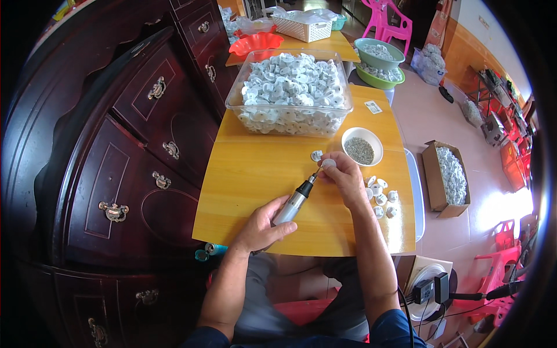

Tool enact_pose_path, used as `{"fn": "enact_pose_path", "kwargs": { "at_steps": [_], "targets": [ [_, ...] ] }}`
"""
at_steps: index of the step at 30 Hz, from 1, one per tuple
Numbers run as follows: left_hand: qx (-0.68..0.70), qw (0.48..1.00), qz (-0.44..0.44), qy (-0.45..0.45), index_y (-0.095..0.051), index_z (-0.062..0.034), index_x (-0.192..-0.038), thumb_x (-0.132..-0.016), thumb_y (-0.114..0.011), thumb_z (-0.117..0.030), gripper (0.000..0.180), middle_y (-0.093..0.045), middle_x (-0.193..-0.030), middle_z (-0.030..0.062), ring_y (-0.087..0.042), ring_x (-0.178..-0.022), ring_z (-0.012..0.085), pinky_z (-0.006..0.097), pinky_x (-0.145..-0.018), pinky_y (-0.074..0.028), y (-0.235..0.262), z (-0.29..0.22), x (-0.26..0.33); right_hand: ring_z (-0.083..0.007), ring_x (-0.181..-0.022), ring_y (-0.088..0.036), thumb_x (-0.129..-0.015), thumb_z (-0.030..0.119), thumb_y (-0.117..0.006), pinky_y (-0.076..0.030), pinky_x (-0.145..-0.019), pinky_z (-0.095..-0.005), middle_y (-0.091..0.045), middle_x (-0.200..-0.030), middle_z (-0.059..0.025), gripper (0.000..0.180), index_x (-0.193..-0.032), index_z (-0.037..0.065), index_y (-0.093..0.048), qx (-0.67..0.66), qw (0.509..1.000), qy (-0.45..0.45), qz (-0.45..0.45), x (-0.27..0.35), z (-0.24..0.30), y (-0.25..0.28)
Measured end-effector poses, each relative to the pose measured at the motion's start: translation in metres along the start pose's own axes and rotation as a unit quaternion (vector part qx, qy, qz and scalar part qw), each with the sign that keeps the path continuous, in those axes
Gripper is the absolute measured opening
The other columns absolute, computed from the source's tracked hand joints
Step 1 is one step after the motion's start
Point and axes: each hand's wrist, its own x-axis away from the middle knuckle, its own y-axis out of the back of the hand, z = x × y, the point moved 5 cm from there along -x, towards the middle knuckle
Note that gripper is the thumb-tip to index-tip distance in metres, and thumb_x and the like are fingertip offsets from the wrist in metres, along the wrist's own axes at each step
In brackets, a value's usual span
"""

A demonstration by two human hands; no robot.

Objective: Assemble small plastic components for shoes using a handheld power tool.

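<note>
My left hand [261, 227] is closed around the silver and black body of an electric screwdriver [294, 204], whose bit points up and to the right. Between the fingers of my right hand [348, 181] is a small round white plastic part [329, 163]. The screwdriver's tip meets or nearly meets this part; exact contact is too small to tell. Just behind it, a similar white part [316, 155] lies on the yellow table [238, 191]. A white bowl [379, 145] of tiny metal screws [359, 151] stands beyond my right hand. Several loose white parts [380, 199] lie right of my wrist.
A clear plastic bin [232, 98] heaped with white parts fills the table's far side. Dark wooden drawers [145, 127] rise close on the left. On the right floor stands a cardboard box [433, 180] of white parts. Stacked basins [371, 78] sit at the far right.
</note>
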Motion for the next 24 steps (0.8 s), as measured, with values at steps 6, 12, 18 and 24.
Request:
{"fn": "enact_pose_path", "kwargs": {
  "at_steps": [6, 12, 18, 24],
  "targets": [
    [-0.022, 1.0, -0.006, 0.007, -0.038, 0.0066, -0.144, -0.089, -0.072, -0.021, 0.071, -0.053, -0.088, -0.0003, -0.051, -0.066, 0.0047, 0.021, -0.056, -0.044, 0.0012, 0.0044, -0.0005, -0.0089, -0.082, -0.066, -0.093, 0.005, -0.061, -0.054, -0.074, -0.0234, -0.067, -0.096, -0.0023, 0.018, -0.11, 0.002, -0.064, -0.003, 1.0, 0.011, 0.003, -0.0024, -0.0041, 0.0009],
    [-0.026, 1.0, -0.004, 0.012, -0.039, 0.0049, -0.144, -0.089, -0.07, -0.019, 0.068, -0.053, -0.087, -0.0007, -0.051, -0.065, 0.0048, 0.021, -0.056, -0.045, 0.0008, 0.0052, -0.0023, -0.0088, -0.081, -0.066, -0.092, 0.007, -0.063, -0.054, -0.073, -0.0232, -0.068, -0.094, -0.0017, 0.016, -0.107, 0.002, -0.066, 0.007, 1.0, 0.016, -0.01, -0.0007, -0.0025, -0.0001],
    [-0.017, 1.0, 0.002, 0.017, -0.039, 0.0044, -0.144, -0.089, -0.07, -0.019, 0.067, -0.052, -0.087, -0.0015, -0.049, -0.065, 0.0043, 0.021, -0.056, -0.043, -0.0007, 0.0026, -0.0024, -0.0082, -0.081, -0.066, -0.092, 0.007, -0.064, -0.054, -0.073, -0.0231, -0.068, -0.095, -0.0019, 0.015, -0.106, 0.002, -0.066, 0.024, 0.999, 0.03, -0.01, -0.0001, -0.0027, -0.0021],
    [-0.015, 1.0, -0.005, 0.013, -0.039, 0.0046, -0.144, -0.089, -0.07, -0.018, 0.067, -0.051, -0.087, -0.0016, -0.049, -0.065, 0.0041, 0.02, -0.056, -0.043, -0.0013, 0.0023, -0.0028, -0.0079, -0.082, -0.066, -0.091, 0.004, -0.064, -0.054, -0.074, -0.0226, -0.068, -0.095, -0.0026, 0.016, -0.107, 0.001, -0.066, 0.029, 0.999, 0.036, -0.011, 0.0006, -0.0038, -0.0028]
  ]
}}
